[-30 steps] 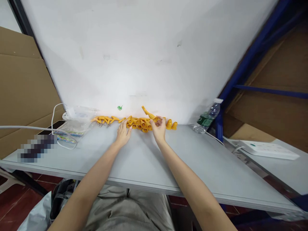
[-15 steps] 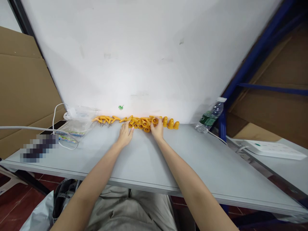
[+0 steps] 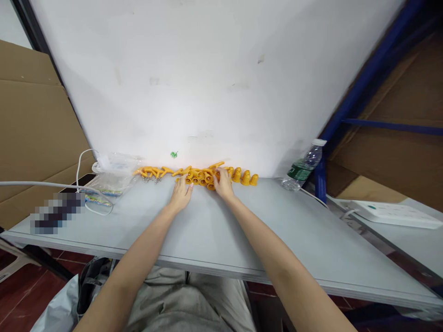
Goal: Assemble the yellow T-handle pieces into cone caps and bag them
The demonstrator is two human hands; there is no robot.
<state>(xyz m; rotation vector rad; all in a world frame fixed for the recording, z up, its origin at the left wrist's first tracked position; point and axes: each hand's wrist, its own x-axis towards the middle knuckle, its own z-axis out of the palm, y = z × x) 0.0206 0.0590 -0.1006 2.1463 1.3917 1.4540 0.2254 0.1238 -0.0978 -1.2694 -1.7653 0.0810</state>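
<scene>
Several yellow cup-shaped pieces (image 3: 202, 181) lie on their sides in a stacked pile against the white panel, hollow ends facing me. At the pile's left end, my left hand (image 3: 180, 194) rests with thumb and fingers apart, touching the outer pieces. My right hand (image 3: 224, 186) is closed around a yellow cup-shaped piece (image 3: 217, 175) at the upper right of the pile; its fingertips are partly hidden. Just above that hand, a yellow branch-shaped piece (image 3: 217, 164) leans on the panel. More yellow cup-shaped pieces (image 3: 245, 177) stand upright to the right.
Yellow branched pieces (image 3: 157, 172) with small metal parts lie left of the pile. Further left are clear plastic bags (image 3: 116, 177) and a white cable (image 3: 41, 184). A plastic bottle (image 3: 304, 167) leans at the right; a white power strip (image 3: 398, 214) lies beyond the table (image 3: 214, 240).
My right hand has shifted slightly left with its cup-shaped piece, closer in to the pile. The branch-shaped piece above it now shows more. My left hand has hardly moved.
</scene>
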